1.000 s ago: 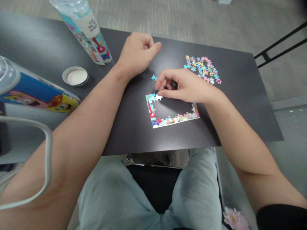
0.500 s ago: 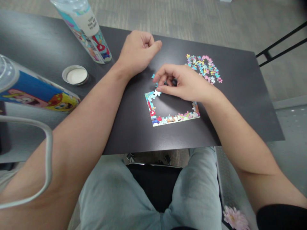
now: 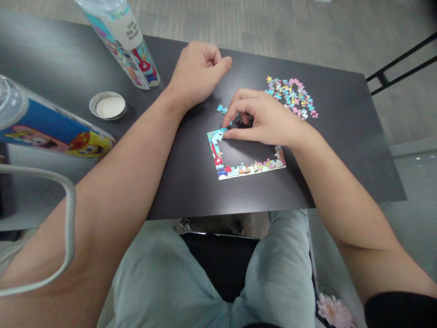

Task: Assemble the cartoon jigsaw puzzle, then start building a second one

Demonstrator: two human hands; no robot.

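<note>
My right hand [image 3: 257, 116] pinches a small puzzle piece [image 3: 223, 130] between thumb and index finger at the upper left corner of a jigsaw frame [image 3: 235, 171]. The frame's left and bottom edges are joined, and part of its right edge shows below my hand. A few loose light-blue pieces [image 3: 221, 109] lie just beyond my fingertips, some hidden by them. My left hand [image 3: 200, 70] rests on the table in a loose fist farther back, and nothing shows in it.
A heap of loose puzzle pieces [image 3: 293, 97] lies at the back right of the dark table [image 3: 355, 150]. On the left stand two printed tubes, one at the back [image 3: 128, 45] and one nearer [image 3: 58, 125], with a round lid [image 3: 108, 106] between them.
The piece in my right fingers has turned from its pale side to its blue side and sits against the frame's corner. My left hand has stayed in place.
</note>
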